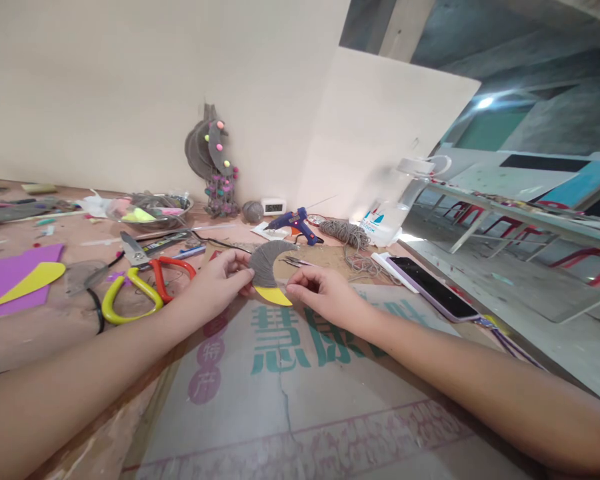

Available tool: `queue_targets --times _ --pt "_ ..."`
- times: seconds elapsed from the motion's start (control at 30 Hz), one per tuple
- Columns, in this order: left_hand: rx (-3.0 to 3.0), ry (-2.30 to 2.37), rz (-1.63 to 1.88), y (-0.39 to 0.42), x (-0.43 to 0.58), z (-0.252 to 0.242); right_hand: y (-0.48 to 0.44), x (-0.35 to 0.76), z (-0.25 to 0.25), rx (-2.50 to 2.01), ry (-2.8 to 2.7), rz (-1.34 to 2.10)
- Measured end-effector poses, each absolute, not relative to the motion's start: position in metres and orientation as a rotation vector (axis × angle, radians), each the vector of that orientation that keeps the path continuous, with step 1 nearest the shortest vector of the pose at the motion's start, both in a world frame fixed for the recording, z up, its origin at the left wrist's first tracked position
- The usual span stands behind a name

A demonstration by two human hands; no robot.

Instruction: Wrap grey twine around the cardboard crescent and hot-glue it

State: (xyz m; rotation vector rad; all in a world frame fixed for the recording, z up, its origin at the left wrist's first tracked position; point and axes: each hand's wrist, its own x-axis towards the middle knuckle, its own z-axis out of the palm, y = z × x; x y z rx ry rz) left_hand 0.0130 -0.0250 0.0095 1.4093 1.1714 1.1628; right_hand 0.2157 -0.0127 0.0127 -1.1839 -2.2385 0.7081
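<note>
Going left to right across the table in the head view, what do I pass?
Purple sheet, yellow snips, left hand, crescent, right hand, phone.

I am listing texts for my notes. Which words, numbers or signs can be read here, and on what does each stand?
"慧康": large green characters on the printed sheet; the rest is hidden by the right hand.
"特", "产": maroon circles on the same sheet.
"OOK": blue letters on the white bag, start unclear.
Clock: digits too small to read.
</note>
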Motion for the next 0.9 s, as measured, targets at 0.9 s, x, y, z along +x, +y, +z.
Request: queue_targets --times 0.9 --pt "1.389 1.066 1.144 -0.0257 0.0108 0.0118 -0.0147 0.2149 0.0140 -1.004 -2.418 0.330"
